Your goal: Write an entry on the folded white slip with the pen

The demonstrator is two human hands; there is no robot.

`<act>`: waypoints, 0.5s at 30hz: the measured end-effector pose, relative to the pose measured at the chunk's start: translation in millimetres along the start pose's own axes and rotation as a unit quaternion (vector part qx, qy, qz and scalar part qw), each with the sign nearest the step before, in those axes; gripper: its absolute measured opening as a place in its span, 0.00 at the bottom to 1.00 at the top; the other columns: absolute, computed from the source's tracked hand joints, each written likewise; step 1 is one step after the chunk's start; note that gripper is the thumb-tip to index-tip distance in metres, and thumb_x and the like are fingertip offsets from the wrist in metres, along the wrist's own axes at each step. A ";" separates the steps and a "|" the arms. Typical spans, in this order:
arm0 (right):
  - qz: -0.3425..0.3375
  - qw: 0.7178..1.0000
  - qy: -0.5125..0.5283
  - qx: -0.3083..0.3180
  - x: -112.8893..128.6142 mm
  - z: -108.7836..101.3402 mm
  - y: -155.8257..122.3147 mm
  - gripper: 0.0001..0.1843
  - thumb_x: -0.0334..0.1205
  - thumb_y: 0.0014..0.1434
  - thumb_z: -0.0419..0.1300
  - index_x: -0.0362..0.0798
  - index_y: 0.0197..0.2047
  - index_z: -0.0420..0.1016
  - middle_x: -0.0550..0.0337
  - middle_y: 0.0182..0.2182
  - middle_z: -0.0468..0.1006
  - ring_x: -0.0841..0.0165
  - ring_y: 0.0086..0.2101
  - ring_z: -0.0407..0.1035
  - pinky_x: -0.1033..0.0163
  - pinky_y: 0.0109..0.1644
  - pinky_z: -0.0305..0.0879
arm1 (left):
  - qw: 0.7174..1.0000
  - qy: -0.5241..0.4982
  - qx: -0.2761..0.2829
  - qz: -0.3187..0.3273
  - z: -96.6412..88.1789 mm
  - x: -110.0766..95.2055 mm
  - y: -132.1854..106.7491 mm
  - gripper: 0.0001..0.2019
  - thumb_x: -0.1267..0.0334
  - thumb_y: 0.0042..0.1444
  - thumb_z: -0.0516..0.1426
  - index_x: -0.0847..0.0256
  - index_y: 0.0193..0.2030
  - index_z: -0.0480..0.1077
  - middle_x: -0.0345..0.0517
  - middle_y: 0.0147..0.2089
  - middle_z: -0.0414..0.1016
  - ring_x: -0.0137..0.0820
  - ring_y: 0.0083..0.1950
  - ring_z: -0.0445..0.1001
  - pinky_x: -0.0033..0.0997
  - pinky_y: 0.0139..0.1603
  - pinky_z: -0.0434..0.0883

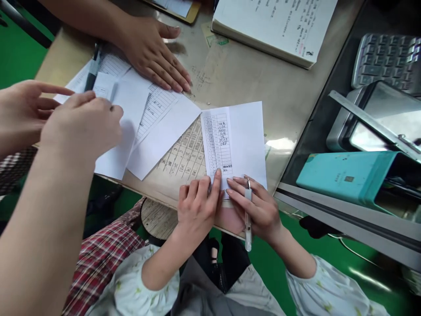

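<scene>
Creased white paper sheet (248, 140), printed grid, flat near desk edge. Left hand (197, 202): index on sheet, can't tell if gripping. Right hand (258, 208): fingers hold slim clear pen (248, 219), tips on sheet. Desk (240, 79) smooth, glossy, scuffed. Green floor (329, 245), 1 round wooden stool (159, 216).
</scene>
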State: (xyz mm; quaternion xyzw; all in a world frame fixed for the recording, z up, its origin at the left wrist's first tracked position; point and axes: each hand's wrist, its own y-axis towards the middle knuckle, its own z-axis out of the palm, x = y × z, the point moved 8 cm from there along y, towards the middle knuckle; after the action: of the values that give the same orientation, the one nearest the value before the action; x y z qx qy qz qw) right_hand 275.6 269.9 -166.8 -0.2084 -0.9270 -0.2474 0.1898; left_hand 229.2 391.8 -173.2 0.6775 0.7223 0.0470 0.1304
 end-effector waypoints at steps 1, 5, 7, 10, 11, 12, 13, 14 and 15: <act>0.000 1.000 0.004 0.003 -0.3 -0.6 -1.5 0.23 0.26 0.67 0.58 0.44 0.64 0.74 0.42 0.56 0.82 0.58 0.62 0.72 0.43 0.66 0.74 | 1.000 0.004 0.000 0.002 -0.1 -0.4 0.4 0.18 0.63 0.71 0.56 0.63 0.64 0.74 0.52 0.44 0.78 0.38 0.41 0.71 0.40 0.42 0.61; 0.001 1.000 0.007 0.017 -0.4 -0.1 -6.9 0.24 0.26 0.67 0.58 0.45 0.65 0.73 0.43 0.58 0.81 0.57 0.65 0.70 0.42 0.69 0.72 | 1.000 0.007 0.019 0.007 1.4 0.4 -0.1 0.20 0.60 0.72 0.55 0.63 0.66 0.72 0.51 0.46 0.78 0.38 0.43 0.72 0.40 0.43 0.63; 0.002 1.000 0.003 0.015 0.3 0.9 -8.1 0.25 0.26 0.67 0.59 0.46 0.66 0.72 0.44 0.59 0.80 0.57 0.65 0.69 0.42 0.70 0.71 | 0.999 -0.012 0.036 0.002 3.3 3.0 -0.6 0.21 0.59 0.73 0.54 0.63 0.67 0.71 0.52 0.47 0.78 0.39 0.44 0.72 0.40 0.44 0.65; 0.010 1.000 -0.006 0.003 1.0 2.6 -8.9 0.26 0.26 0.66 0.59 0.46 0.66 0.72 0.45 0.59 0.81 0.59 0.65 0.69 0.43 0.71 0.70 | 0.997 -0.053 0.062 -0.009 6.7 7.8 -0.1 0.22 0.59 0.73 0.52 0.62 0.69 0.69 0.54 0.48 0.77 0.40 0.47 0.72 0.41 0.45 0.67; 0.014 1.000 -0.007 -0.002 1.2 3.1 -9.3 0.25 0.26 0.66 0.59 0.47 0.66 0.72 0.46 0.58 0.81 0.60 0.65 0.69 0.43 0.71 0.69 | 0.995 -0.066 0.071 -0.013 7.4 9.4 0.0 0.22 0.59 0.73 0.52 0.62 0.70 0.68 0.55 0.49 0.77 0.41 0.48 0.72 0.41 0.45 0.67; 0.017 1.000 -0.007 -0.007 1.2 3.6 -9.6 0.25 0.27 0.67 0.59 0.47 0.65 0.72 0.47 0.58 0.81 0.60 0.65 0.69 0.44 0.71 0.69 | 0.994 -0.078 0.078 -0.017 7.6 10.9 -0.2 0.22 0.60 0.73 0.52 0.62 0.70 0.68 0.55 0.49 0.76 0.41 0.49 0.73 0.41 0.46 0.68; 0.021 1.000 -0.007 -0.012 1.1 4.2 -10.0 0.25 0.27 0.67 0.59 0.48 0.65 0.72 0.48 0.58 0.81 0.61 0.65 0.70 0.44 0.71 0.70 | 0.992 -0.091 0.084 -0.023 6.8 12.4 -1.2 0.22 0.61 0.72 0.52 0.61 0.70 0.68 0.55 0.50 0.76 0.41 0.50 0.73 0.41 0.47 0.69; 0.024 1.000 -0.008 -0.018 0.8 5.0 -10.1 0.24 0.27 0.67 0.59 0.49 0.65 0.73 0.49 0.58 0.82 0.62 0.64 0.70 0.45 0.71 0.70 | 0.991 -0.101 0.084 -0.031 4.4 14.2 -3.1 0.22 0.62 0.72 0.52 0.61 0.70 0.69 0.55 0.50 0.76 0.41 0.50 0.73 0.40 0.48 0.69; 0.029 0.999 -0.010 -0.023 0.4 6.3 -9.7 0.24 0.27 0.67 0.59 0.50 0.64 0.73 0.50 0.57 0.82 0.62 0.64 0.71 0.45 0.70 0.70 | 0.990 -0.111 0.076 -0.040 -0.2 16.2 -6.2 0.21 0.63 0.72 0.53 0.61 0.69 0.70 0.55 0.50 0.77 0.41 0.50 0.73 0.40 0.48 0.70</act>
State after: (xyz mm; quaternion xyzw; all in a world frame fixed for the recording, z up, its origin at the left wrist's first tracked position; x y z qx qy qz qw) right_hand 269.0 265.7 -175.4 -0.2415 -0.9167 -0.2610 0.1824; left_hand 222.4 407.4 -176.5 0.6570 0.7313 -0.0892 0.1598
